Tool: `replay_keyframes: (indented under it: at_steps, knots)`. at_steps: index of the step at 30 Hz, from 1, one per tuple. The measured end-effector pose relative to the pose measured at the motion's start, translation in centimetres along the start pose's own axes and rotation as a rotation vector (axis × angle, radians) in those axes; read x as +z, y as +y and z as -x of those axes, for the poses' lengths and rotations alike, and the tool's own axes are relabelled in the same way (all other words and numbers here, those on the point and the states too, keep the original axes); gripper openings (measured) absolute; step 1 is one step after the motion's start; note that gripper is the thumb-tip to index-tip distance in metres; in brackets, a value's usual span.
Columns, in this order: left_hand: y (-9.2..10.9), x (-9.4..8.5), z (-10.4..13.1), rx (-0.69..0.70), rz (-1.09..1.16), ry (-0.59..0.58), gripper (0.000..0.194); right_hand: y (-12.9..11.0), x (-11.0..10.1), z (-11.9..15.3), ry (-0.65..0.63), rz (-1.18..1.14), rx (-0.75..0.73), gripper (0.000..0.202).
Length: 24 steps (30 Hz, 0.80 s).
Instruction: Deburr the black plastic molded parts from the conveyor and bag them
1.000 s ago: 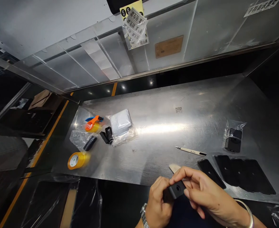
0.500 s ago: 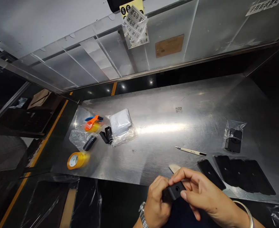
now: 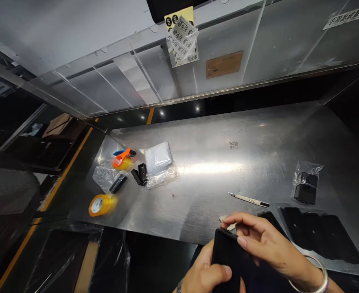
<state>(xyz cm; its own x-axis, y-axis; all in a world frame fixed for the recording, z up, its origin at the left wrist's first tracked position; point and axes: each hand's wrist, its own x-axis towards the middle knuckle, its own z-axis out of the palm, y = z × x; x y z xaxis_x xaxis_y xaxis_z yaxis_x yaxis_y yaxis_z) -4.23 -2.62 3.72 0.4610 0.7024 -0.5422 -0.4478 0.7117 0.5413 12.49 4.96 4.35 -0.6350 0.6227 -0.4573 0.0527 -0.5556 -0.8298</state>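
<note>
A flat black rectangular case (image 3: 228,258) is held up at the bottom centre, over the table's front edge. My left hand (image 3: 205,270) grips its lower left side, the thumb lying across its face. At the case's top end, my right hand (image 3: 259,240) pinches the corner between thumb and fingers. Just behind my right fingers lies a pale flat piece (image 3: 225,221), partly hidden. A craft knife (image 3: 249,199) rests beyond my hands. To the right are one dark flat piece (image 3: 271,219), partly covered by my right hand, and several more black pieces (image 3: 320,234) side by side.
A bagged black part (image 3: 307,187) lies at the right. Farther left on the metal table (image 3: 204,191) are a stack of clear bags (image 3: 158,159), small black parts (image 3: 140,174), an orange tape cutter (image 3: 123,158) and a yellow tape roll (image 3: 100,204). A clear-fronted rack (image 3: 179,81) stands behind.
The black object has turned, so its long flat face shows instead of its end with the round hole. My left thumb has moved onto that face. The whole view has shifted slightly.
</note>
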Motion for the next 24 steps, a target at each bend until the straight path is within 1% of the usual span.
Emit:
replay_keyframes:
  at_steps: [4,8,10,13,16,18,20,24]
  knots:
    - [0.1,0.8,0.6,-0.020,-0.001,0.049,0.051,0.3,-0.4,0.4,-0.076,0.049,-0.083,0.039]
    - [-1.0,0.5,0.8,-0.007,-0.003,0.064,0.049,0.7,-0.5,0.5,-0.088,0.100,-0.203,0.029]
    - [-1.9,0.0,0.9,0.011,-0.013,0.057,0.049,0.8,-0.4,0.7,-0.097,0.099,-0.211,0.025]
    - [-3.3,-0.6,1.1,0.045,0.005,0.027,0.057,0.8,-0.3,1.0,-0.091,0.076,-0.219,0.018]
    - [-4.3,-1.0,1.3,0.026,0.037,0.015,0.063,0.8,-0.3,1.3,-0.081,0.034,-0.171,0.015]
    - [-4.4,-1.3,1.4,0.014,0.029,0.005,0.064,0.7,-0.3,1.5,-0.071,0.063,-0.167,0.015]
    - [-4.2,-1.4,1.7,-0.001,-0.008,0.019,0.064,0.6,-0.3,1.5,-0.065,0.137,-0.212,0.012]
    - [-3.5,-1.0,2.4,-0.072,-0.112,0.136,0.068,0.2,-0.4,1.5,-0.132,0.260,-0.289,0.025]
